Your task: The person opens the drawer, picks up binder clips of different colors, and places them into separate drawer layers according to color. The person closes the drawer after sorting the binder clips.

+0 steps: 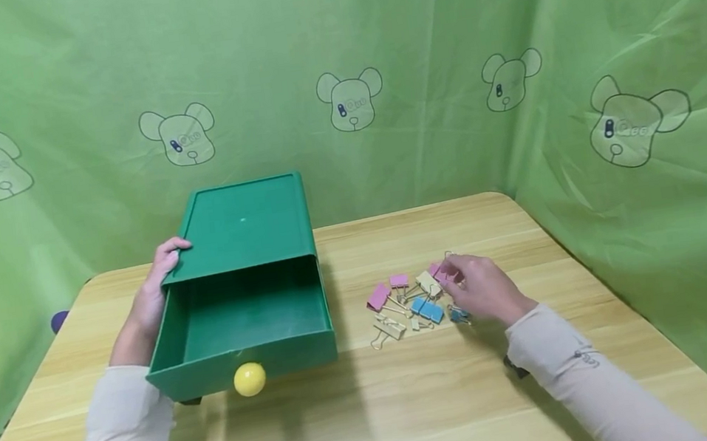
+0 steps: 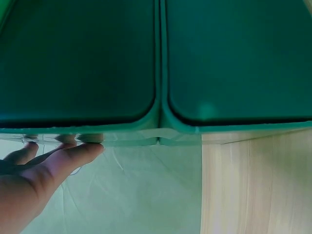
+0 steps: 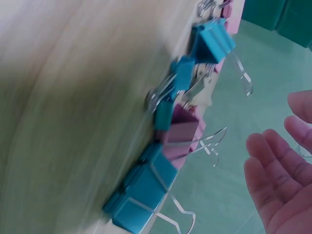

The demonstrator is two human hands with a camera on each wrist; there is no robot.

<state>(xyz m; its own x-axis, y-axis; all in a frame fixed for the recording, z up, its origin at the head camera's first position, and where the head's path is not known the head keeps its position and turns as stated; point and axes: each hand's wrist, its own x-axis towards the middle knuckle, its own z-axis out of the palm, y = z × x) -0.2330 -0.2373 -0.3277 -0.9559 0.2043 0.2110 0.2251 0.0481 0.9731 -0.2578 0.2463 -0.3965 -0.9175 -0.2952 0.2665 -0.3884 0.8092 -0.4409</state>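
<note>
A green box (image 1: 242, 220) stands left of centre on the table, its drawer (image 1: 297, 356) pulled out and bare inside, with a yellow knob (image 1: 250, 379) in front. My left hand (image 1: 151, 292) rests along the box's left side, fingertips at its top edge; in the left wrist view its fingers (image 2: 73, 158) lie against the wall. My right hand (image 1: 486, 289) hovers over the right end of a pile of binder clips: pink (image 1: 378, 297), blue (image 1: 428, 309) and cream (image 1: 429, 283). The right wrist view shows its fingers loosely bent, holding nothing, apart from a large blue clip (image 3: 144, 187).
The wooden table (image 1: 418, 406) carries both box and clips. A green curtain (image 1: 437, 142) printed with bear heads hangs behind and along the sides. Something purple (image 1: 59, 321) shows past the table's left edge.
</note>
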